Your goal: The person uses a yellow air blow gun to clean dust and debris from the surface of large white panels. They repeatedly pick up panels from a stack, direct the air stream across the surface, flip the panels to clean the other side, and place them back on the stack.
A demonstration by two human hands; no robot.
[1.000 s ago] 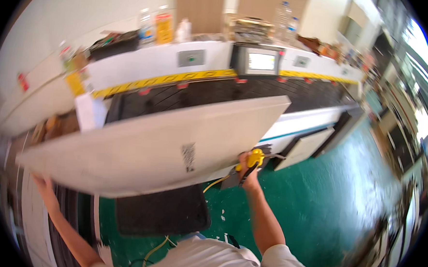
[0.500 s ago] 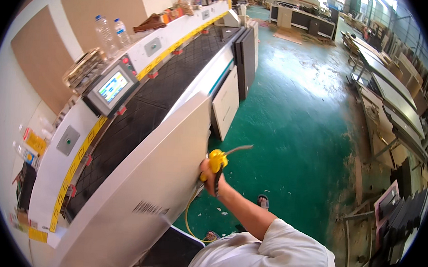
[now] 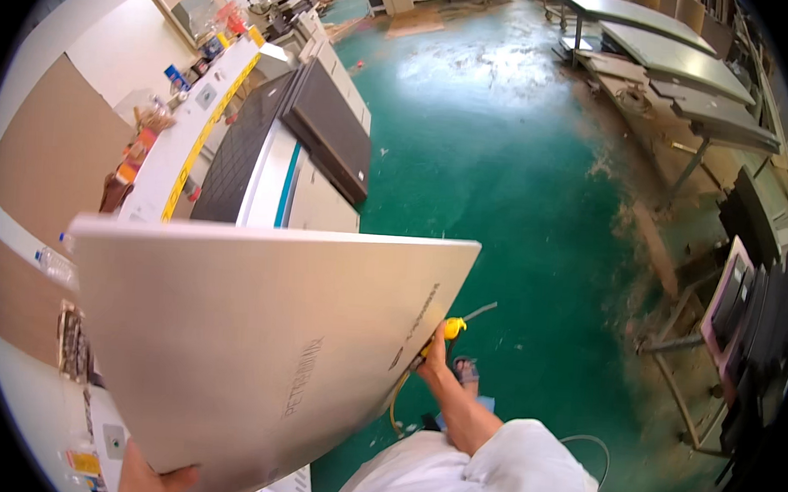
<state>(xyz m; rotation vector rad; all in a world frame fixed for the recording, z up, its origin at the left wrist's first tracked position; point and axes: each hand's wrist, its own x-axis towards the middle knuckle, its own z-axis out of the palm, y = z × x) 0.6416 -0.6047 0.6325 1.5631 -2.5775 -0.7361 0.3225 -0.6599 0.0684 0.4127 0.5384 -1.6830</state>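
Observation:
A large pale rectangular panel (image 3: 257, 310) with rows of dark print on its face is raised and tilted in front of me. At its lower left edge, my left hand (image 3: 152, 477) grips the board, thumb on the printed side and the other fingers hidden behind. My right hand (image 3: 437, 362) is wrapped round a yellow air blow gun (image 3: 453, 327) with a thin metal nozzle. That hand is against or close beside the panel's right edge; I cannot tell if it also bears the board. A thin yellow hose (image 3: 395, 406) hangs below the gun.
To the left stretches a long machine with a yellow-marked rail (image 3: 205, 138) and a dark bed (image 3: 243, 145). Dark panels (image 3: 333, 127) lean at its far end. Plastic bottles (image 3: 54, 266) stand on the machine. Tables with boards (image 3: 680, 60) and a metal rack (image 3: 681, 386) line the right side.
The panel has swung round, its printed face now turned more toward me. My left hand has come into view on its edge. The view has turned right; the right hand still holds the blow gun.

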